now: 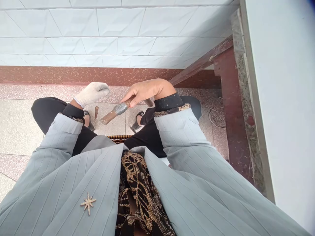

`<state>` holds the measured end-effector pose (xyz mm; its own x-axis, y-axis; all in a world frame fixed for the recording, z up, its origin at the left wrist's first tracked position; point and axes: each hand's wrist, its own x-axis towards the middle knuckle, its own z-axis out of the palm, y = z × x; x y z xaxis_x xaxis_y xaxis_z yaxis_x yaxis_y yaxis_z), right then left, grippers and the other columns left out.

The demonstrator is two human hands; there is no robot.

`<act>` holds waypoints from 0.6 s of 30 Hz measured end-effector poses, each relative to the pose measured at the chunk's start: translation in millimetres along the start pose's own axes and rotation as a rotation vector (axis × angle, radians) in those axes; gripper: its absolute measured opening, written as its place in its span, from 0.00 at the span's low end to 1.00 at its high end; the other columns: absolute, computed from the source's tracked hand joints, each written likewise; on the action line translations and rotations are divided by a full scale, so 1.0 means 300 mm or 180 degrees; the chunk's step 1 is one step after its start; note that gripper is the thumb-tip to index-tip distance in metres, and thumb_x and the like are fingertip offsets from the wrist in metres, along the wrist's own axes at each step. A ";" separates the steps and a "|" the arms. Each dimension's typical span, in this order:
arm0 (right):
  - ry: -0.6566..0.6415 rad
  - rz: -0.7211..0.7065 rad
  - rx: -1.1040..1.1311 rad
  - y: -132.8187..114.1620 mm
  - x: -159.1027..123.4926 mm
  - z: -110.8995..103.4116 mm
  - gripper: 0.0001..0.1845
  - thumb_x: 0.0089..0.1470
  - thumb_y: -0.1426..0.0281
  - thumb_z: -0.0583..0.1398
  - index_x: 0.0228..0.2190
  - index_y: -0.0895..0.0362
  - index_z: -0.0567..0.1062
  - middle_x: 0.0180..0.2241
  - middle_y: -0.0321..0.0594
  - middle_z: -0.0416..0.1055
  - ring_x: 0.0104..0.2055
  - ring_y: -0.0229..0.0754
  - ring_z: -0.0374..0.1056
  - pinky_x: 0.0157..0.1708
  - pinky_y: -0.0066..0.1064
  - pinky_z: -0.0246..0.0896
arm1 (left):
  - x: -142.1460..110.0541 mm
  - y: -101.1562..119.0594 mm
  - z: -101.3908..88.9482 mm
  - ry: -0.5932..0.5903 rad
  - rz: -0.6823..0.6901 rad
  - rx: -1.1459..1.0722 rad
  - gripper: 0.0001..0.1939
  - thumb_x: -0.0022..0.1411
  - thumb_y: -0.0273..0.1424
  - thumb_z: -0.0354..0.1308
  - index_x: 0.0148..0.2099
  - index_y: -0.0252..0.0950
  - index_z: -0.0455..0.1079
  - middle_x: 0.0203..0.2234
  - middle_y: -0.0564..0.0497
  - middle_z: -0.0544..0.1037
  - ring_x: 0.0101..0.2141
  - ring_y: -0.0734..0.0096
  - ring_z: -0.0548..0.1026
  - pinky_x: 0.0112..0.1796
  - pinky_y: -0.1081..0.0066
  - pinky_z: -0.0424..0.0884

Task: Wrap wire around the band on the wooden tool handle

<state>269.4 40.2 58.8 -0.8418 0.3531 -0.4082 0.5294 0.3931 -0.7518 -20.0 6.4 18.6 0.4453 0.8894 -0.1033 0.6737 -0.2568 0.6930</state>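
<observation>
The bare right hand (147, 91) grips a wire-wrapped wooden tool (115, 112) by its handle, pointing toward the gloved left hand (93, 93), which hangs loosely curled nearby, holding nothing.

Left hand (92, 92) gloved — right hand (147, 91) gripping

White tiled wall (118, 32) above a reddish marbled skirting (73, 75), speckled floor tiles (17, 127), daylight.

just the one head cam, looking steeply down the wearer's own chest and lap at the tiled floor (17, 131), close in; it faces a white tiled wall (118, 29), no second view to overlap
</observation>
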 end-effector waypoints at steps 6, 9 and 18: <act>0.1643 -0.0519 0.1888 0.028 -0.021 0.011 0.19 0.51 0.55 0.76 0.41 0.52 0.86 0.38 0.38 0.81 0.36 0.42 0.69 0.43 0.38 0.68 | 0.026 -0.029 0.127 0.0105 -0.0060 -0.0359 0.11 0.71 0.30 0.54 0.42 0.37 0.78 0.37 0.48 0.81 0.40 0.64 0.78 0.49 0.61 0.75; 0.2438 -0.0146 0.2101 0.041 0.026 0.024 0.15 0.56 0.52 0.74 0.35 0.49 0.82 0.40 0.41 0.83 0.38 0.47 0.73 0.44 0.41 0.72 | 0.011 0.001 0.155 -0.0179 -0.0083 -0.0602 0.10 0.68 0.29 0.55 0.40 0.36 0.79 0.32 0.51 0.78 0.34 0.68 0.74 0.43 0.65 0.74; 0.2460 0.1473 -0.0149 0.108 0.116 0.015 0.10 0.59 0.78 0.72 0.29 0.55 0.80 0.30 0.43 0.75 0.46 0.55 0.76 0.50 0.45 0.68 | -0.010 0.042 0.133 -0.0689 0.0285 -0.0447 0.14 0.68 0.35 0.56 0.41 0.36 0.82 0.35 0.50 0.83 0.36 0.65 0.77 0.45 0.64 0.73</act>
<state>256.8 61.5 17.9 -0.2471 0.9502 -0.1898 0.8157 0.0982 -0.5701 10.6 -14.6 -0.7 0.6254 0.7600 -0.1769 0.5443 -0.2624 0.7968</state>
